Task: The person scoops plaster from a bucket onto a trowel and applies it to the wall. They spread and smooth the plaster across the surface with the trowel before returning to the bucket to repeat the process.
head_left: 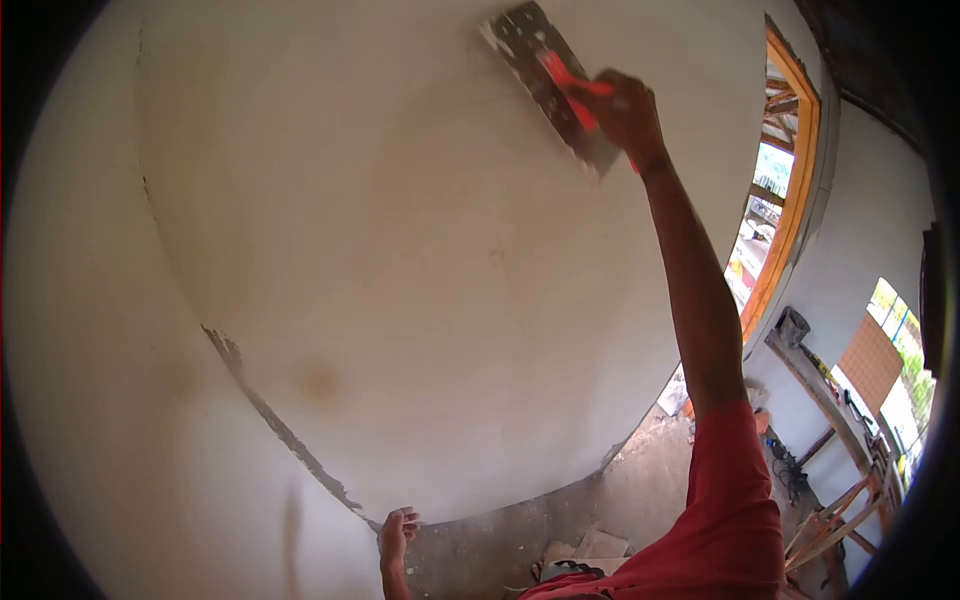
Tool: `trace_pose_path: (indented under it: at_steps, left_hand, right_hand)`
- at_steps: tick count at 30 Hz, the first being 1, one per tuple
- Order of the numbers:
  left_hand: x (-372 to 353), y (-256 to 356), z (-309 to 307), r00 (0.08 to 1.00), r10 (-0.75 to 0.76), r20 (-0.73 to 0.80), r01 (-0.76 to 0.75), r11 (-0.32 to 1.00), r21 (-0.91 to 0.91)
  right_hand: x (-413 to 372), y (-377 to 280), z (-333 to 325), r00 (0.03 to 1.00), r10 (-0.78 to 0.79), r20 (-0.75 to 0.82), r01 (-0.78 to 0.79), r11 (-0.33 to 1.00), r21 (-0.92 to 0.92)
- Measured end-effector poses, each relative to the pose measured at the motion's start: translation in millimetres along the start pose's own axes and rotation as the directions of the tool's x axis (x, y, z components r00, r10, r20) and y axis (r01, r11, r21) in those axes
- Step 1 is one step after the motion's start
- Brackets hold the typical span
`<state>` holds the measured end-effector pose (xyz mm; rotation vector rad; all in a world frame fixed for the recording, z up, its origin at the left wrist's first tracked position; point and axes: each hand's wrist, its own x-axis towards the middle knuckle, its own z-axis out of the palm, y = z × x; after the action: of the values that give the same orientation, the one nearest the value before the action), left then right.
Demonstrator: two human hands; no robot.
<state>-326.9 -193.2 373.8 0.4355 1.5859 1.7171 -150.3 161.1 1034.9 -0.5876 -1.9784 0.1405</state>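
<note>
My right hand [628, 115] is raised high on a stretched arm in a red sleeve, its fingers wrapped round the red handle of a wide trowel [535, 75]. The trowel's blade is tilted and lies at the upper part of the pale plastered wall [480, 270]; motion blurs it a little. Low in the view, my left hand [399, 527] is near the wall's bottom corner, with its fingers partly curled and apart and nothing seen in it.
A wooden-framed opening [800, 190] is to the right of the wall. Further right stands a workbench [825, 400] with a bucket [793, 325] and tools, beside a window [905, 340]. Flat pieces [603, 545] lie on the floor [640, 485].
</note>
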Motion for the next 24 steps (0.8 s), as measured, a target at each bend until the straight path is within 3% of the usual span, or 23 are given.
trace_pose_path:
  at_steps: [2,3,4,5,6,7,9,12,13,14,15,16,17,20,21,22,23,24]
  left_hand:
    - [2,12,14,0.999,0.032,0.032,-0.032,0.999,0.021]
    - [9,21,27,0.997,0.054,0.049,-0.055,0.998,0.025]
    - [20,26,41,0.992,0.082,0.099,-0.085,0.996,0.03]
    - [35,29,55,0.982,0.111,0.151,-0.117,0.992,0.035]
    - [50,36,73,0.967,0.149,0.205,-0.159,0.987,0.033]
    - [61,50,93,0.953,0.169,0.252,-0.183,0.983,0.033]
    - [65,68,122,0.916,0.192,0.351,-0.22,0.975,0.041]
    - [66,51,121,0.883,0.239,0.403,-0.249,0.968,-0.029]
    - [59,52,122,0.912,0.18,0.367,-0.193,0.981,0.0]
    - [60,49,127,0.913,0.161,0.376,-0.175,0.985,0.002]
    - [57,43,127,0.916,0.127,0.38,-0.143,0.99,0.014]
    - [56,39,127,0.92,0.098,0.38,-0.116,0.993,0.026]
    - [54,37,130,0.925,0.102,0.365,-0.112,0.994,0.005]
    - [59,34,136,0.926,0.097,0.365,-0.099,0.995,-0.013]
    - [60,38,140,0.918,0.114,0.379,-0.121,0.993,-0.005]
    - [61,46,143,0.908,0.128,0.398,-0.143,0.99,0.008]
    - [56,60,146,0.903,0.142,0.405,-0.16,0.987,0.012]
    - [50,72,143,0.9,0.158,0.407,-0.181,0.983,0.019]
  right_hand:
    - [12,1,38,0.932,-0.332,-0.144,0.303,0.934,-0.191]
    - [17,-5,61,0.846,-0.498,-0.19,0.434,0.85,-0.299]
    - [-13,-35,70,0.813,-0.565,-0.144,0.445,0.762,-0.471]
    - [-23,-38,83,0.892,-0.414,0.184,0.451,0.846,-0.283]
    - [-41,-21,114,0.794,-0.569,0.215,0.607,0.725,-0.324]
    - [-72,-23,129,0.744,-0.62,0.25,0.66,0.624,-0.418]
    - [-111,-10,135,0.683,-0.563,0.466,0.706,0.673,-0.22]
    - [-97,12,99,0.627,-0.56,0.542,0.75,0.623,-0.223]
    - [-73,23,86,0.572,-0.758,0.314,0.816,0.486,-0.312]
    - [-47,19,70,0.504,-0.849,0.155,0.807,0.399,-0.435]
    - [-10,33,64,0.376,-0.924,0.07,0.852,0.315,-0.418]
    - [7,11,45,0.436,-0.892,0.122,0.826,0.343,-0.448]
    - [22,-5,39,0.604,-0.725,0.33,0.77,0.425,-0.476]
    - [7,9,62,0.45,-0.815,0.364,0.869,0.308,-0.387]
    - [-9,31,80,0.309,-0.904,0.297,0.909,0.189,-0.37]
    - [-38,40,85,0.376,-0.848,0.374,0.892,0.223,-0.393]
    - [-60,46,83,0.328,-0.845,0.422,0.913,0.168,-0.372]
    - [-66,48,72,0.481,-0.772,0.415,0.859,0.322,-0.397]
